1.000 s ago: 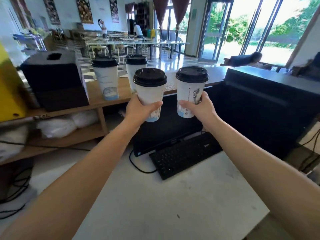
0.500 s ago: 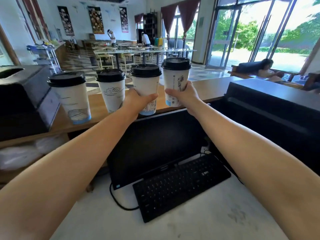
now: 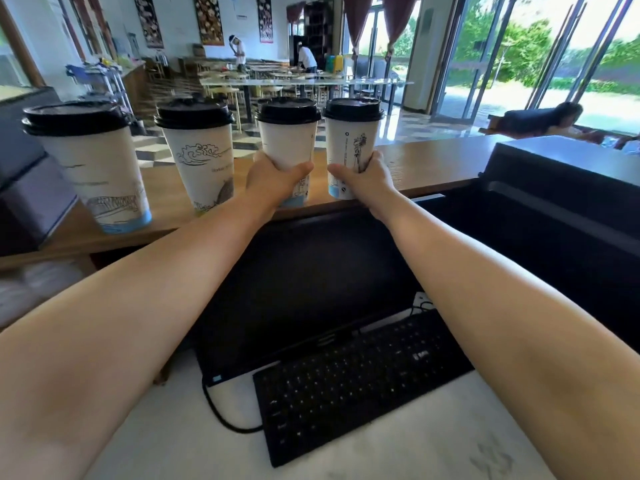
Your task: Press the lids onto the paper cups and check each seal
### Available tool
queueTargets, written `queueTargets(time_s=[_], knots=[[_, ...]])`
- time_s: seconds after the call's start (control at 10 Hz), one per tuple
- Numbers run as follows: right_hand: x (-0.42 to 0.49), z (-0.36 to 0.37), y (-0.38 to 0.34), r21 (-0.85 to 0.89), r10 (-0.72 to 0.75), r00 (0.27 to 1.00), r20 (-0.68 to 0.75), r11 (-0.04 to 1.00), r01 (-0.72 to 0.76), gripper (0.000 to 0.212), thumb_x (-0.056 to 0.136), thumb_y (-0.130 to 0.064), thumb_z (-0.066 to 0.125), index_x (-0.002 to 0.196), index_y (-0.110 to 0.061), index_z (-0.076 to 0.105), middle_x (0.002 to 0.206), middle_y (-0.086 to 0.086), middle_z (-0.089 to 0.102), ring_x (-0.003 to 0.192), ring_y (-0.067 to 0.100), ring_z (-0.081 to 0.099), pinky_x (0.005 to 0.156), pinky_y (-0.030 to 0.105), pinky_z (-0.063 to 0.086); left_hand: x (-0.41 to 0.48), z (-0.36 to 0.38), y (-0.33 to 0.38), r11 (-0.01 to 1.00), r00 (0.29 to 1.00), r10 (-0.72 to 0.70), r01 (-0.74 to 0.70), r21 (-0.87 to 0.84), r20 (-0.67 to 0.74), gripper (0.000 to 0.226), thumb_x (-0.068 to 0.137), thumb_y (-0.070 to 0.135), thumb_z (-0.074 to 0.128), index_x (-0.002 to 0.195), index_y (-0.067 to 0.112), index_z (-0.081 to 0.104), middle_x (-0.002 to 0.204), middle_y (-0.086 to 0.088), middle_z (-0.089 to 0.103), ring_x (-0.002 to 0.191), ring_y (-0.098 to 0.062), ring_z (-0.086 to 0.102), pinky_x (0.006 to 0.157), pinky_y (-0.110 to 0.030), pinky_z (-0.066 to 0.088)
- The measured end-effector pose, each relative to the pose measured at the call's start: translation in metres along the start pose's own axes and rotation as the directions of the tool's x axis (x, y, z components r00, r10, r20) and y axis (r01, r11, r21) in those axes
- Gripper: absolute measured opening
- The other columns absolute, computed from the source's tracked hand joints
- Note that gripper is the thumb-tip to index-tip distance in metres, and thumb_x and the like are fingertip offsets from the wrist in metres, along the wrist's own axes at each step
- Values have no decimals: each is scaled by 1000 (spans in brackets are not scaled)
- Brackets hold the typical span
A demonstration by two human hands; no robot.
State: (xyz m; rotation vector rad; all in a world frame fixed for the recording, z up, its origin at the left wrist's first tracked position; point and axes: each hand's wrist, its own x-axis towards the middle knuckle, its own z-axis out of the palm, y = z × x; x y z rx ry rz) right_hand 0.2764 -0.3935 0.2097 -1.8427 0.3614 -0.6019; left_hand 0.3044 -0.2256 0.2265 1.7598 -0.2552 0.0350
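Head view: your left hand (image 3: 273,183) grips the 3rd cup (image 3: 287,143), your right hand (image 3: 369,183) the 4th cup (image 3: 351,140); both upright, bases seemingly touching the counter (image 3: 433,164) edge.

Counter tally: 4x paper cup (image 3: 97,174) (image 3: 204,168) (image 3: 287,143) (image 3: 351,147), 4x lid (image 3: 74,117) (image 3: 194,114) (image 3: 288,110) (image 3: 354,109), all black, one lid per cup. 2x hand in frame, left hand (image 3: 273,183) and right hand (image 3: 367,181); on the desk below, 1x keyboard (image 3: 360,386) and 1x monitor (image 3: 311,289). Background: 2x standing person (image 3: 239,51) (image 3: 306,58) at the far tables, plus what looks like a third person (image 3: 547,119) lying by the windows on the right, too blurred to be sure.
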Motion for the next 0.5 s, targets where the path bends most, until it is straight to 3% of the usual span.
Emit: queueTargets(time_s=[0.2,0.3,0.4,0.5], knots=[[-1,1,-11,-178,70,998,3,982,-68,67,79,-41,73,126,-6,42,123,9,58,112,24,58,97,36,49,0,5,-2,999,999,-17,18,29,-33,65,79,32,72,128,8,37,125,-7,54,112,-22,54,89,-32,47],[2,5,-16,-311,96,994,-52,944,-108,72,75,-54,70,126,-7,48,121,8,59,111,25,59,93,36,50,-4,6,0,995,999,-46,47,93,-14,57,84,33,67,127,5,44,126,-11,56,115,-27,55,97,-38,47],[-15,0,-28,-432,113,992,-48,894,-122,75,77,-62,62,130,-9,50,122,8,60,110,25,59,90,34,50,-7,3,5,987,994,-89,80,141,57,44,88,26,59,125,3,52,123,-11,59,110,-26,57,92,-37,51],[-49,-8,-49,-475,124,991,-45,870,-130,65,91,-51,52,136,-5,41,132,11,53,119,29,52,102,39,43,-14,-8,13,973,979,-161,136,187,124,34,91,11,53,123,0,52,109,-6,55,98,-15,51,55,-16,44]])
